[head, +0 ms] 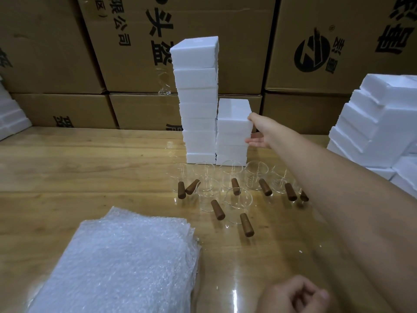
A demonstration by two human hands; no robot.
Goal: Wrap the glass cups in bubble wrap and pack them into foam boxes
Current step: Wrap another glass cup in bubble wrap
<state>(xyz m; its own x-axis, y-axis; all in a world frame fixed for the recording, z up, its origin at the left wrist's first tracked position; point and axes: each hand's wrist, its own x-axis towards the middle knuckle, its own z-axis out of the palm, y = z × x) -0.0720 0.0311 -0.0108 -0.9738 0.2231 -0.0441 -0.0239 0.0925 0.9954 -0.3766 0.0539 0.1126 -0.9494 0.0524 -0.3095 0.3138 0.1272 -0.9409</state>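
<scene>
Well left of the tall foam stack (196,98) and much nearer the camera: a pile of bubble wrap sheets (117,263), flat on the table (67,177), untouched. Behind the tall stack: a wall of cardboard cartons (56,53). Just in front of the tall stack and spreading to its right: the glass cups (237,197), bare, standing, wooden handles pointing toward the camera, none wrapped yet. Touching the tall stack on its right: a short foam stack (232,150). Gripping the top foam box (234,125) of that short stack by its right side: the right hand (258,132), thumb at the upper edge, fingers lower down; one layer or two, impossible to tell. Right of the tall stack and close to the camera: the left hand (293,294), curled into a fist, holding nothing. Farther right: more foam pieces (379,127), heaped.

Step in hand, by the look of it: fetching a box, ahead of any wrapping. Next: lift straight up without nudging the tall stack, set down clear of the cups, then free both hands for a sheet and a cup.
</scene>
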